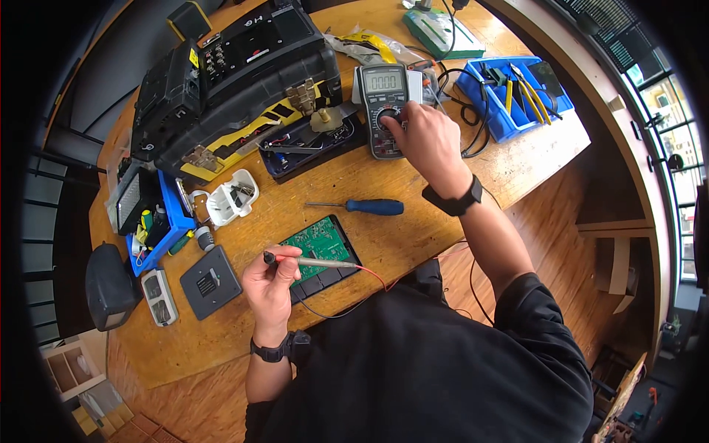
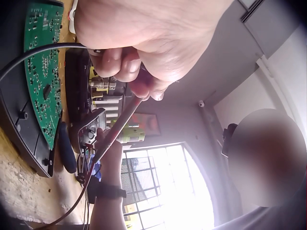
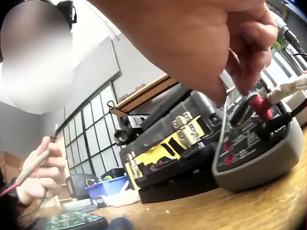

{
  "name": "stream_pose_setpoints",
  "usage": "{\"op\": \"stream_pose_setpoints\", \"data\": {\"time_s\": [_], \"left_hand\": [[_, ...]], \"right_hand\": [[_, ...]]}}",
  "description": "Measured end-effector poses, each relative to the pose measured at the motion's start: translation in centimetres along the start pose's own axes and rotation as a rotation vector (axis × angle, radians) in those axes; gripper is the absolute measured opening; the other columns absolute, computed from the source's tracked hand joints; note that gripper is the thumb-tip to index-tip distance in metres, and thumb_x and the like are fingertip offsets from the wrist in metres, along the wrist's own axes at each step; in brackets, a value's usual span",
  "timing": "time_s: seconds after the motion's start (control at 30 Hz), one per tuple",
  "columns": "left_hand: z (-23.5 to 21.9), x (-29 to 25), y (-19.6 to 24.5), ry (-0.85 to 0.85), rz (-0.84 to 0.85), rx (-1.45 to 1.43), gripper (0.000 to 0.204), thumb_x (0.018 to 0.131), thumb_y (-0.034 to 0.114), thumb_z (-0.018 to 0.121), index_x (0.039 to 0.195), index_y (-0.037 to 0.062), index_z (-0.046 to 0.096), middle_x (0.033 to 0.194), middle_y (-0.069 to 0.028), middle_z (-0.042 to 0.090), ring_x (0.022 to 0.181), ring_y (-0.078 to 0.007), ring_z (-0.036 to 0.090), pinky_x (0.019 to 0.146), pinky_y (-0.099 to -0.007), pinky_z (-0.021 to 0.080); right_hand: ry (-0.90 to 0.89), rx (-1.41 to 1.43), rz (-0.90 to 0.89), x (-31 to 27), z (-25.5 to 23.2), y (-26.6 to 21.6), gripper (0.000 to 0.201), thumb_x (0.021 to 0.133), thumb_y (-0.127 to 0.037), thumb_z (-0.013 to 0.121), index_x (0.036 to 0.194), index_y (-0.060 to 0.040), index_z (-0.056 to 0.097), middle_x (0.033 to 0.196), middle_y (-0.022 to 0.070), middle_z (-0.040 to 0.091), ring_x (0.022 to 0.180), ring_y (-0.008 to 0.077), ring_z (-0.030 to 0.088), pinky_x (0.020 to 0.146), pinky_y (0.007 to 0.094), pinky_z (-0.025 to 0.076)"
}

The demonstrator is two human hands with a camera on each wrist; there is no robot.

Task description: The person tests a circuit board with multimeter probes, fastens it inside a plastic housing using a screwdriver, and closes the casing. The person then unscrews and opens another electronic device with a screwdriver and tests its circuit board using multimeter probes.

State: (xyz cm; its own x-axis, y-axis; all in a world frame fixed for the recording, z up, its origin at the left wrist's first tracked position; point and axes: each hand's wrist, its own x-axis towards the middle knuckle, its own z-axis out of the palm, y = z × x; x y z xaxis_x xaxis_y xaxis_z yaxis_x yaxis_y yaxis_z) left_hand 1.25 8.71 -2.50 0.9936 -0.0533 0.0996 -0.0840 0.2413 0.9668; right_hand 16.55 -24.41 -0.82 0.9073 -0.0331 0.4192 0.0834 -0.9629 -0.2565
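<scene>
The left hand [image 1: 270, 289] [image 2: 158, 38] holds the test probes [image 1: 314, 262] [image 2: 115, 132] between thumb and fingers, above a green circuit board [image 1: 319, 242] [image 2: 44, 81] lying in a black casing. A red lead and a black lead trail from that hand. With thumb and fingers, the right hand [image 1: 430, 144] [image 3: 192, 43] grips the dial of the grey multimeter [image 1: 384, 92] [image 3: 259, 165], whose display reads zeros. In the right wrist view the dial is partly hidden by the fingers. A red plug [image 3: 261, 106] and a black plug sit in the meter's sockets.
A blue screwdriver [image 1: 375, 207] lies between board and meter. Behind stand a large black and yellow case [image 1: 244, 96] and a dark tray [image 1: 295, 159] of parts. Blue bins [image 1: 502, 118] [image 3: 106, 187] hold tools at both sides; a white container [image 1: 232, 198] and a dark panel [image 1: 210, 283] lie left.
</scene>
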Motion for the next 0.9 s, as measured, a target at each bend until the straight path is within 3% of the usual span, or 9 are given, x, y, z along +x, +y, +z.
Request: {"op": "stream_pose_setpoints", "data": {"time_s": [0.13, 0.23, 0.33, 0.43, 0.5, 0.67, 0.73, 0.9], "left_hand": [[-0.1, -0.1, 0.1, 0.01, 0.002, 0.013, 0.017, 0.104, 0.014, 0.082, 0.11, -0.0021, 0.079, 0.102, -0.0085, 0.076, 0.076, -0.0129, 0.064, 0.068, -0.0255, 0.048], [-0.2, -0.1, 0.0, 0.009, -0.019, 0.009, 0.017, 0.104, 0.014, 0.082, 0.11, -0.0021, 0.08, 0.101, -0.0083, 0.076, 0.076, -0.0128, 0.063, 0.068, -0.0256, 0.049], [-0.1, 0.0, -0.1, 0.011, -0.037, 0.029, 0.017, 0.104, 0.014, 0.082, 0.11, -0.0023, 0.08, 0.101, -0.0078, 0.076, 0.076, -0.0126, 0.063, 0.068, -0.0258, 0.05], [0.3, 0.1, 0.1, 0.013, -0.03, 0.023, 0.017, 0.104, 0.013, 0.082, 0.11, -0.0025, 0.08, 0.099, -0.0071, 0.075, 0.077, -0.0124, 0.063, 0.069, -0.0259, 0.05], [0.4, 0.2, 0.3, 0.008, -0.025, 0.021, 0.016, 0.104, 0.012, 0.082, 0.11, -0.0027, 0.08, 0.099, -0.0069, 0.075, 0.077, -0.0123, 0.063, 0.069, -0.0259, 0.051], [0.2, 0.1, 0.1, 0.004, -0.014, 0.024, 0.016, 0.104, 0.011, 0.081, 0.111, -0.0032, 0.08, 0.098, -0.0069, 0.075, 0.078, -0.0122, 0.063, 0.07, -0.026, 0.051], [0.2, 0.0, 0.0, 0.004, -0.02, 0.01, 0.017, 0.104, 0.011, 0.082, 0.112, -0.0035, 0.08, 0.098, -0.0069, 0.075, 0.078, -0.0121, 0.063, 0.07, -0.026, 0.051], [0.3, -0.1, 0.0, 0.011, -0.018, 0.007, 0.017, 0.104, 0.011, 0.082, 0.112, -0.0036, 0.08, 0.098, -0.0067, 0.075, 0.078, -0.012, 0.064, 0.07, -0.026, 0.051]], "right_hand": [[-0.084, -0.037, 0.051, 0.6, 0.6, -0.5, 0.042, 0.098, -0.045, 0.082, 0.092, -0.0042, 0.072, 0.086, 0.017, 0.077, 0.083, 0.0385, 0.077, 0.072, 0.05, 0.06], [-0.014, -0.014, 0.048, -0.1, 1.2, -1.2, 0.039, 0.098, -0.041, 0.082, 0.097, -0.0039, 0.072, 0.085, 0.0171, 0.077, 0.083, 0.0396, 0.077, 0.074, 0.0505, 0.06], [-0.028, 0.072, 0.114, -0.5, 1.6, -1.3, 0.032, 0.098, -0.034, 0.081, 0.101, -0.0033, 0.071, 0.089, 0.0178, 0.077, 0.086, 0.04, 0.077, 0.076, 0.0504, 0.06], [0.003, 0.051, 0.056, -0.6, 2.2, -1.1, 0.024, 0.099, -0.025, 0.079, 0.107, -0.0043, 0.072, 0.097, 0.0166, 0.077, 0.093, 0.0389, 0.077, 0.08, 0.0491, 0.06], [0.016, 0.062, -0.117, -0.4, 1.3, -0.4, 0.017, 0.1, -0.018, 0.075, 0.112, -0.0068, 0.074, 0.105, 0.0142, 0.077, 0.098, 0.0378, 0.076, 0.083, 0.0485, 0.06], [-0.092, 0.055, -0.314, 1.1, 0.0, 1.7, 0.017, 0.1, -0.011, 0.072, 0.116, -0.0075, 0.075, 0.104, 0.0125, 0.074, 0.099, 0.038, 0.074, 0.086, 0.0485, 0.06], [-0.085, 0.057, -0.476, 1.8, 0.1, 2.5, 0.019, 0.1, -0.009, 0.071, 0.118, -0.007, 0.075, 0.103, 0.013, 0.072, 0.102, 0.0378, 0.072, 0.089, 0.0481, 0.059], [-0.129, 0.11, -0.526, 2.2, -0.3, 2.8, 0.019, 0.099, -0.007, 0.071, 0.117, -0.005, 0.075, 0.104, 0.0138, 0.071, 0.103, 0.0383, 0.071, 0.091, 0.0483, 0.059]]}}
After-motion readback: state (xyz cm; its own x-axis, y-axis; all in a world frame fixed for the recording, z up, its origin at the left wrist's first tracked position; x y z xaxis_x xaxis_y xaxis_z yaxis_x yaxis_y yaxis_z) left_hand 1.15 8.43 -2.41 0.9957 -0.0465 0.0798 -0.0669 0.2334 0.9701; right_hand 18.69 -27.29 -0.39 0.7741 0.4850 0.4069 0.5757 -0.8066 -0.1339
